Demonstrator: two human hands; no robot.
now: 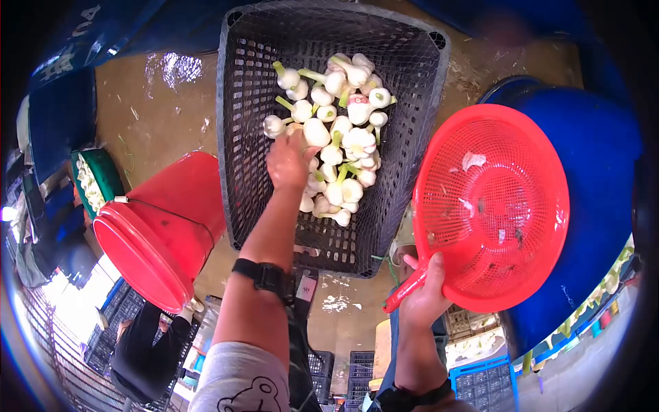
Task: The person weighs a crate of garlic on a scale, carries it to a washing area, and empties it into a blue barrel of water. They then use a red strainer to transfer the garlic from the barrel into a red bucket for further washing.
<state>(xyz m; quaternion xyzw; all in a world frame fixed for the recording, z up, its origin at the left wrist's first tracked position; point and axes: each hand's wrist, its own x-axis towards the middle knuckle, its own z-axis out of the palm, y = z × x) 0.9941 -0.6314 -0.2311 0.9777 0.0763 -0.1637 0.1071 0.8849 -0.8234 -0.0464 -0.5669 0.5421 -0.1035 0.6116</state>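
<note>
A black plastic crate (334, 24) holds a heap of white garlic bulbs (358, 141) with short green stems. My left hand (288, 159) reaches into the crate and touches bulbs at the heap's left side; its fingertips are partly hidden among them, so its grip is unclear. At the right, my right hand (427, 292) is closed around the handle of a red strainer (504, 206). The strainer's mesh bowl faces up beside the crate, with only small scraps in it.
A red bucket (165, 226) lies tilted left of the crate. Behind the strainer is a large blue barrel (597, 172). A green container (97, 180) stands at the far left. A person in black (147, 353) is at the lower left. A blue crate (484, 386) sits at the lower right.
</note>
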